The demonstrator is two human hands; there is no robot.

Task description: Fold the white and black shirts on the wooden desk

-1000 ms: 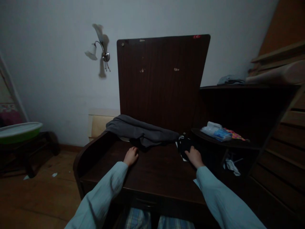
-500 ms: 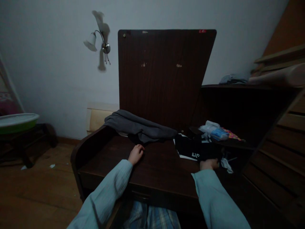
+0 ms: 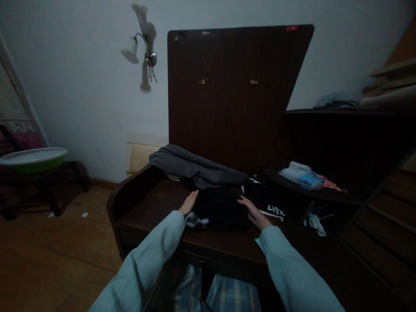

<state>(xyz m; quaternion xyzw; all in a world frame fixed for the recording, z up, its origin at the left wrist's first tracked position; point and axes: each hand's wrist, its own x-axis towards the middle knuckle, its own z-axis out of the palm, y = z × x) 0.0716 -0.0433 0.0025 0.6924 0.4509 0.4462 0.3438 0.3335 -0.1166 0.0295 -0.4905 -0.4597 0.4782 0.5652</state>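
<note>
Left hand: against the left edge of a black cloth, fingers close together; cannot tell whether they pinch it.
Right hand: at the cloth's right edge, fingers extended; its grip is equally unclear.
Black cloth: on the desk between both hands, folds lost in darkness, white patch blurred.
Dark garment: beside the right hand, partly hidden by it, white figures showing.
Sleeves: cut off below.

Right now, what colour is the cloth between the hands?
The cloth is black with a blurred white patch by the left hand, seen in the head view.
</note>
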